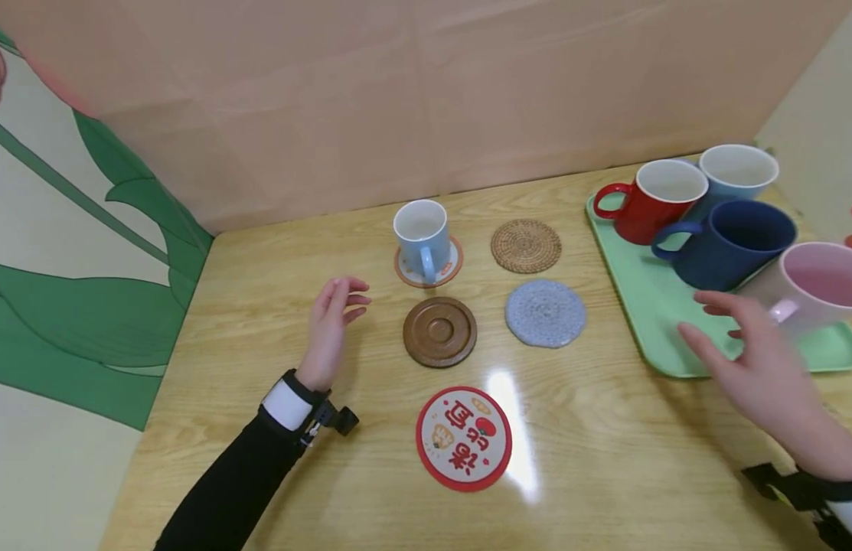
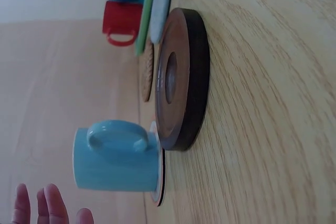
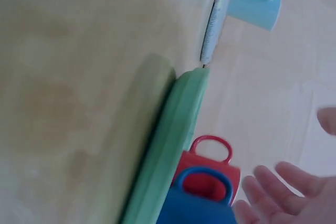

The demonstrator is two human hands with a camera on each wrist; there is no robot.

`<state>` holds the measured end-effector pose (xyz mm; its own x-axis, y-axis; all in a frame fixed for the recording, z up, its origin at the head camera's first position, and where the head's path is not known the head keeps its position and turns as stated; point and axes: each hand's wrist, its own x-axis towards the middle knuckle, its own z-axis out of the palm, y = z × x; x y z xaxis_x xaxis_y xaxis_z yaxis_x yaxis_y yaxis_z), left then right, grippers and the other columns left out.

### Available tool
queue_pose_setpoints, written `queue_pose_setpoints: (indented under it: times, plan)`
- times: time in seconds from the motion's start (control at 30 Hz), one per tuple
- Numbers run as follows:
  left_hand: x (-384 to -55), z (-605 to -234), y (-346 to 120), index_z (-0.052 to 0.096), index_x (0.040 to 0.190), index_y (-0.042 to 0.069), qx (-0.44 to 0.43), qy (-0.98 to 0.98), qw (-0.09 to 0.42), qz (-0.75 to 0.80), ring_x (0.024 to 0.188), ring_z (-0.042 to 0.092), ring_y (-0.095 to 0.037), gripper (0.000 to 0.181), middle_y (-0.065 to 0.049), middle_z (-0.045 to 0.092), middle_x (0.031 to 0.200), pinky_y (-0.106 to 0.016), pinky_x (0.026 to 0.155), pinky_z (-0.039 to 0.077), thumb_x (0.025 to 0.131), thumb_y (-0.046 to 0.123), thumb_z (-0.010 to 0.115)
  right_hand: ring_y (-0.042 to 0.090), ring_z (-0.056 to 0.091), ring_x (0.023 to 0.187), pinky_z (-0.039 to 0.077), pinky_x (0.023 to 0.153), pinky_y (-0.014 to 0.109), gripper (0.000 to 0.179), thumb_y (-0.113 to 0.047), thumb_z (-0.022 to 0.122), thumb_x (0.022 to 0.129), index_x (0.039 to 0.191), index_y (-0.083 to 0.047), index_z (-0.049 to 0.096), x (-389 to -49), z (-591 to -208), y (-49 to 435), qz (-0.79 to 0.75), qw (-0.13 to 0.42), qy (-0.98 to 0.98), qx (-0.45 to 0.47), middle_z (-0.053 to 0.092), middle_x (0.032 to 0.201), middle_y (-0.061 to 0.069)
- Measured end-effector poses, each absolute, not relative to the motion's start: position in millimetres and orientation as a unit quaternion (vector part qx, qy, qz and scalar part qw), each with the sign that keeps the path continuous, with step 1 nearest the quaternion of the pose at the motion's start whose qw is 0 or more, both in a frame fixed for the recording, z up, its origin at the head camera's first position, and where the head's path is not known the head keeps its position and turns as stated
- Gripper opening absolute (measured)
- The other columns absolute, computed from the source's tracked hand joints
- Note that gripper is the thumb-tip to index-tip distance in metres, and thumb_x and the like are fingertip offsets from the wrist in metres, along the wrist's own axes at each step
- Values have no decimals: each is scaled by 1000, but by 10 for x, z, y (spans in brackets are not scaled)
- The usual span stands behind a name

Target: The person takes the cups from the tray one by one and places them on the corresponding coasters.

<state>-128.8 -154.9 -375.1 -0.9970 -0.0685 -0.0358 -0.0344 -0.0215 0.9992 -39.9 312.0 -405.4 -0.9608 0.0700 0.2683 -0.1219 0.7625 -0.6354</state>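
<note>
Nearest on the worktop [image 1: 226,344], a red-rimmed coaster [image 1: 465,438] lies bare; bare too, farther back, are the wooden coaster [image 1: 440,332], the blue-grey woven coaster [image 1: 545,313] and the rattan coaster [image 1: 526,246]. Only the patterned coaster [image 1: 455,264], near the worktop's far edge, bears anything: a light-blue mug [image 1: 422,237]. Four mugs stand on the green tray [image 1: 639,298] at the right, so the work looks barely begun — one mug set out, four seemingly left.

The right hand [image 1: 763,360] is over the tray's near edge, fingers loosely bent, thumb apart, holding nothing. Closest to it is the pink mug [image 1: 821,287], toward the tray's near right corner, its handle just beside the fingers; whether they touch, I cannot tell. The left hand [image 1: 329,325], relaxed and empty, hangs between the wooden coaster and the worktop's left edge. Beyond the right hand stands the navy mug [image 1: 732,245], then the red mug [image 1: 656,207] by the tray's far left corner, with the pale blue mug [image 1: 739,172] to its right.
</note>
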Motion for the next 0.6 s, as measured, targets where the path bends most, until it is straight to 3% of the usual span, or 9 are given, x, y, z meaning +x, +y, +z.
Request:
queue_pose_setpoints:
  times: [0.03, 0.1, 0.17, 0.23, 0.33, 0.47, 0.6]
  plan:
    - [-1274, -3747, -1566, 60, 111, 0, 38, -697, 14, -715, 93, 61, -12, 32, -1, 61, 107, -33, 90, 51, 112, 22, 37, 2, 50, 114, 27, 80, 8, 43, -11, 66, 98, 137, 4, 55, -345, -4065, 3157, 355, 153, -922, 3, 60, 126, -1]
    - [-1254, -3743, -1596, 60, 110, 0, 41, -695, 19, -718, 93, 61, -11, 31, 0, 62, 107, -32, 90, 51, 112, 23, 38, -14, 45, 106, 26, 80, 2, 36, -5, 64, 97, 133, -5, 61, -237, -4094, 3239, 385, 185, -904, -15, 58, 118, -22]
    - [-1242, -3737, -1622, 60, 111, 1, 42, -695, 22, -717, 94, 61, -12, 32, 0, 62, 107, -32, 90, 50, 112, 23, 37, -19, 44, 102, 29, 80, 2, 37, 0, 62, 97, 128, -19, 65, -141, -4127, 3309, 409, 213, -886, -42, 48, 112, -37]
    - [-1238, -3743, -1648, 60, 112, 0, 44, -697, 26, -715, 95, 61, -12, 33, -1, 62, 109, -33, 91, 50, 112, 24, 37, -17, 47, 100, 31, 79, 2, 45, 3, 59, 97, 123, -33, 64, -80, -4166, 3364, 436, 240, -864, -70, 52, 108, -36]
    - [-1226, -3767, -1680, 60, 112, -1, 53, -699, 29, -713, 94, 61, -13, 33, -2, 62, 109, -32, 90, 51, 112, 23, 38, -14, 50, 98, 34, 80, 3, 44, 1, 58, 99, 113, -40, 63, -76, -4285, 3477, 468, 263, -834, -131, 56, 103, -32]
    - [-1202, -3816, -1700, 61, 111, -2, 66, -702, 21, -709, 92, 63, -14, 32, 0, 64, 105, -28, 85, 52, 112, 22, 39, -10, 54, 93, 37, 78, 2, 25, -7, 60, 101, 108, -29, 70, -169, -4623, 3828, 493, 264, -805, -196, 60, 94, -28]
    - [-1183, -3830, -1705, 60, 112, -1, 63, -703, 11, -708, 95, 62, -18, 32, 0, 63, 105, -27, 85, 51, 112, 23, 38, -9, 60, 89, 40, 76, 2, 16, -12, 59, 103, 111, -19, 71, -255, -4991, 4231, 551, 235, -783, -166, 67, 92, -25]
